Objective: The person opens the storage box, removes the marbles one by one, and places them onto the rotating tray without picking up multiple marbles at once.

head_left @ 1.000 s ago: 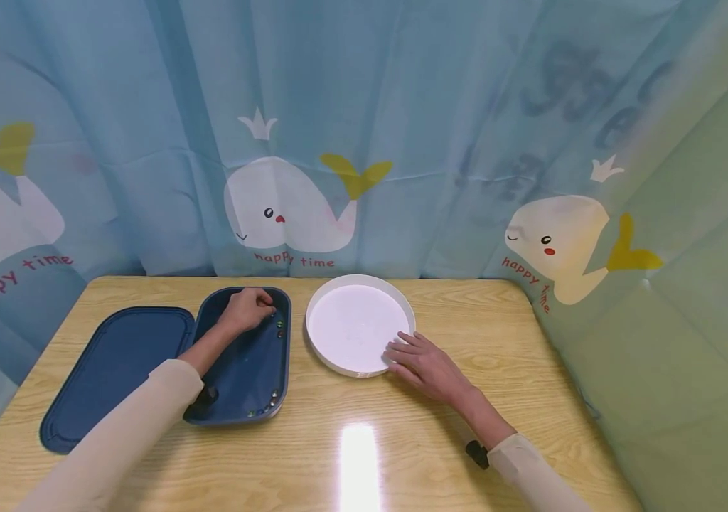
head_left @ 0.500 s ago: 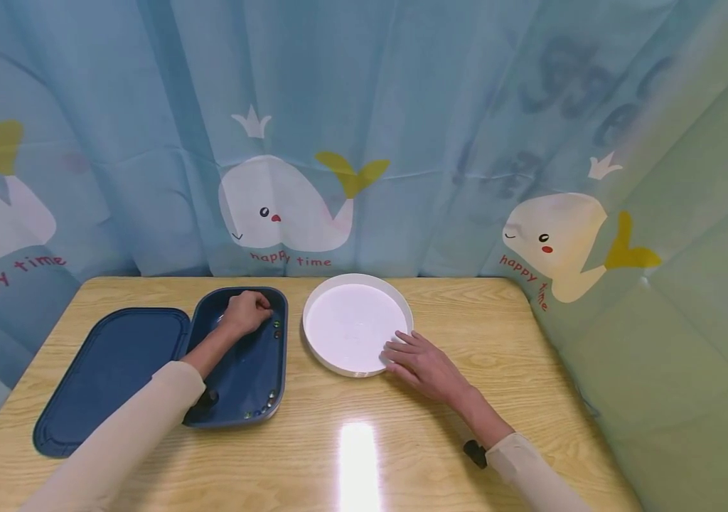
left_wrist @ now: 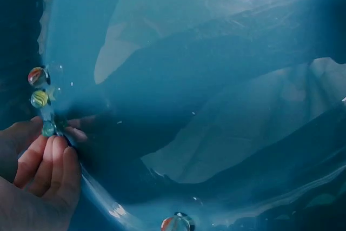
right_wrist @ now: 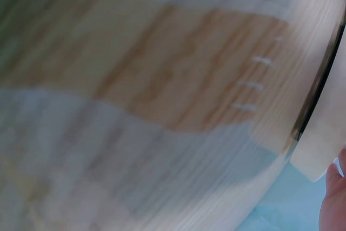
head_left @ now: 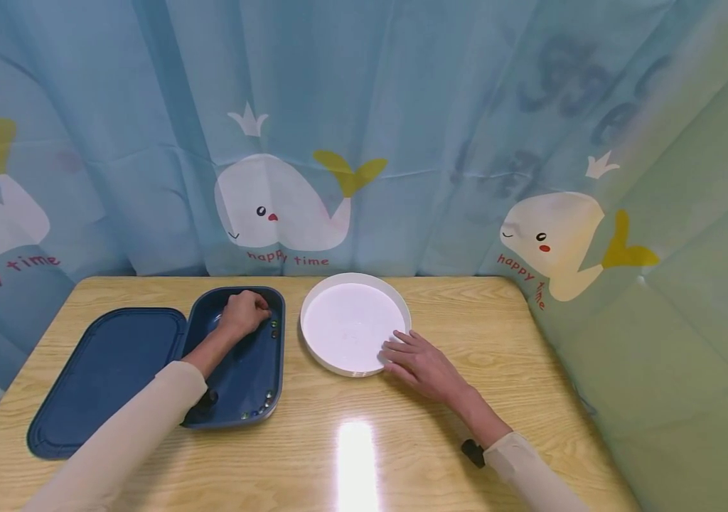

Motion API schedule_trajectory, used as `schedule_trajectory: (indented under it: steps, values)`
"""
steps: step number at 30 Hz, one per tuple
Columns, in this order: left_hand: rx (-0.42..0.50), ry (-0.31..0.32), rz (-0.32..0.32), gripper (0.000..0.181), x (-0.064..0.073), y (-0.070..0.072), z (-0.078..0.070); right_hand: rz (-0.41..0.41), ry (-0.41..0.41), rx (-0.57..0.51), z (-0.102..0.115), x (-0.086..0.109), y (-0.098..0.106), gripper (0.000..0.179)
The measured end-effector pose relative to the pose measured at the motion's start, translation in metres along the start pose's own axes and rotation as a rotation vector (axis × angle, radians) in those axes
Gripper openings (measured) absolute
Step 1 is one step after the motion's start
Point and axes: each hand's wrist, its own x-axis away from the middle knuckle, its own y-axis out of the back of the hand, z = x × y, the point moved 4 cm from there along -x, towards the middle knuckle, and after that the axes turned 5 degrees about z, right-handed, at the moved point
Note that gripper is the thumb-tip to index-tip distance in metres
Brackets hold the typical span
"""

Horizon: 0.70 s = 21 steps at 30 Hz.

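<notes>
My left hand [head_left: 245,313] reaches into the far end of a deep blue bin [head_left: 236,384]. In the left wrist view, thumb and fingertips pinch a greenish glass marble [left_wrist: 49,128] at the bin's side wall. Beside it lie a yellow-striped marble [left_wrist: 39,99] and a red-and-white one [left_wrist: 38,77]. Another marble [left_wrist: 176,223] sits along a different edge of the floor. My right hand [head_left: 424,366] rests at the near right rim of a round white tray [head_left: 345,370], fingers extended over it. Only a bit of that hand [right_wrist: 334,201] shows in the right wrist view.
A flat blue lid [head_left: 108,384] lies left of the bin. Several more marbles [head_left: 263,407] gather in the bin's near right corner. The wooden table [head_left: 441,455] ends at a blue curtain [head_left: 402,142] printed with whales.
The whole head view has shifted slightly. My left hand stays at the far right side of the bin, its fingers drawn closer together; my right hand keeps its place on the tray.
</notes>
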Motion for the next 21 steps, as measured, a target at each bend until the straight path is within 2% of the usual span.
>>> schedule_trajectory:
  steps: [9,21]
  values:
    - [-0.036,-0.02,0.022,0.019,0.0001,0.0014,-0.002,-0.002,0.005,-0.005,0.0011,-0.0006,-0.0001,0.034]
    - [0.003,-0.083,0.028,0.018,0.0026,0.0043,-0.0035,-0.022,0.006,-0.028,0.0001,-0.0005,0.0019,0.034]
